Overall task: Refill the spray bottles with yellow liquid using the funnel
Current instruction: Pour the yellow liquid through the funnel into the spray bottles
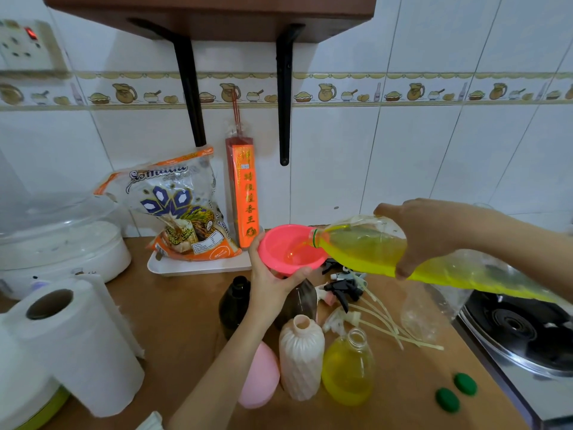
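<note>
Pink funnel (pixel 290 249) sits in the neck of a dark brown spray bottle (pixel 299 301), with the left hand (pixel 273 279) gripping it from below. Right hand (pixel 434 234) is wrapped around a big clear bottle (pixel 387 256) tipped sideways, yellow liquid (pixel 294 251) running into the funnel. Near the front of the wooden counter (pixel 186 321): a ribbed cream bottle (pixel 300 358), a clear bottle partly filled with yellow (pixel 348 370), loose sprayer heads (pixel 344 290), two green caps (pixel 455 392).

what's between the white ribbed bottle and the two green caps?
In the head view, a clear bottle partly filled with yellow liquid stands between the white ribbed bottle and the green caps; beyond it, bare wooden counter.
</note>
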